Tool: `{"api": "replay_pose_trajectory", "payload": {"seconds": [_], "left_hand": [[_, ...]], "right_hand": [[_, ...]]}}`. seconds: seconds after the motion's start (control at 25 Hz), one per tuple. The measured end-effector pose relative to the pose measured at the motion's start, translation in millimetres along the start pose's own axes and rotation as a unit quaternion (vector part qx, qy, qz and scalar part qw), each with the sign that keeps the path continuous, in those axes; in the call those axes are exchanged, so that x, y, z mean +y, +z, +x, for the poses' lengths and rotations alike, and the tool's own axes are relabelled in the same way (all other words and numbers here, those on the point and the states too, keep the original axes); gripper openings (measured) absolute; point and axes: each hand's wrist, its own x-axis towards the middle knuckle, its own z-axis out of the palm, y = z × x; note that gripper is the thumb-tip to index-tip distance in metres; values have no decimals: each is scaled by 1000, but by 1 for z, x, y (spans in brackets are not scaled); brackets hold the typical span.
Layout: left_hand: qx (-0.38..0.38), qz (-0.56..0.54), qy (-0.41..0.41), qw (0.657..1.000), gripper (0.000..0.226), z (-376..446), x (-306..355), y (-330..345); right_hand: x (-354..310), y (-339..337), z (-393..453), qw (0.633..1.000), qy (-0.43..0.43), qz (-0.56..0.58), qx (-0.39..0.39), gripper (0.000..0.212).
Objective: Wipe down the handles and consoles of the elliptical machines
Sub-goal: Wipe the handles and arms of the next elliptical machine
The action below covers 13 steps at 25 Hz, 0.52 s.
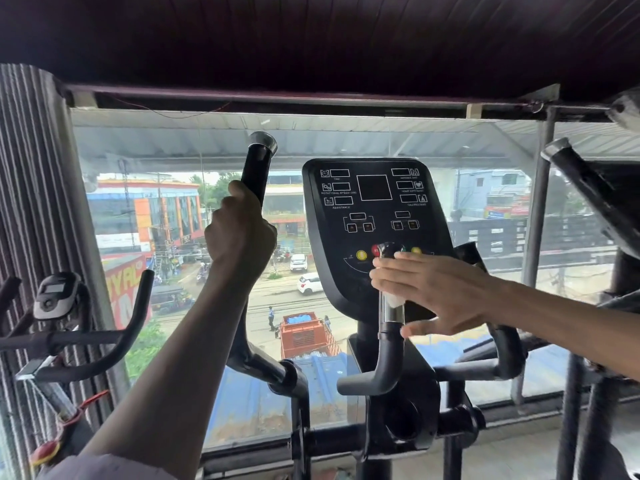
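The left hand [240, 233] is curled tight around the tall black handle [256, 168] of the elliptical machine, gripping it about midway up its upper stretch. Above the fist the handle rises to a silver end cap [264, 142]; below the wrist it bends down and right toward the machine's frame.

To the right of that fist stands the black console [375, 233], its face tilted toward the person. The right hand [436, 289] reaches in from the right with its fingers straight and held close together, the thumb [420, 329] hanging apart beneath them. The fingertips lie in front of the console's lower edge, just under the row of yellow and red buttons [362, 254], and cross the top of the short inner grip [391, 306] with its shiny metal band. Whether the fingers press on that grip or only pass in front of it cannot be told. No cloth shows in either hand.

Below the right hand the short grip curves down and left to the central post. Behind the palm, a second short grip [505, 341] bends down on the far side.

Left of the left forearm stands another exercise machine [57, 296] with a small grey display and curved black handlebars. Beyond the console a wide window [166, 202] looks down on a street with cars and a red truck.
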Motion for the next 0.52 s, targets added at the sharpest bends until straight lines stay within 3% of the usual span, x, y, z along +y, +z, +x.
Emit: {"api": "replay_pose_trajectory", "payload": {"seconds": [0.16,0.36,0.52], "left_hand": [[-7,-4,-3,1000,40,2,-1,-4],[-7,-10,0,1000,40,1,0,-1],[-4,1,-8,1000,39,0,1,-3]], "right_hand": [[-25,-6,27,999,31,0,-33,92],[-26,6,-5,999,-40,-4,6,87],[-24,-2,15,999,37,-24,-19,92]]}}
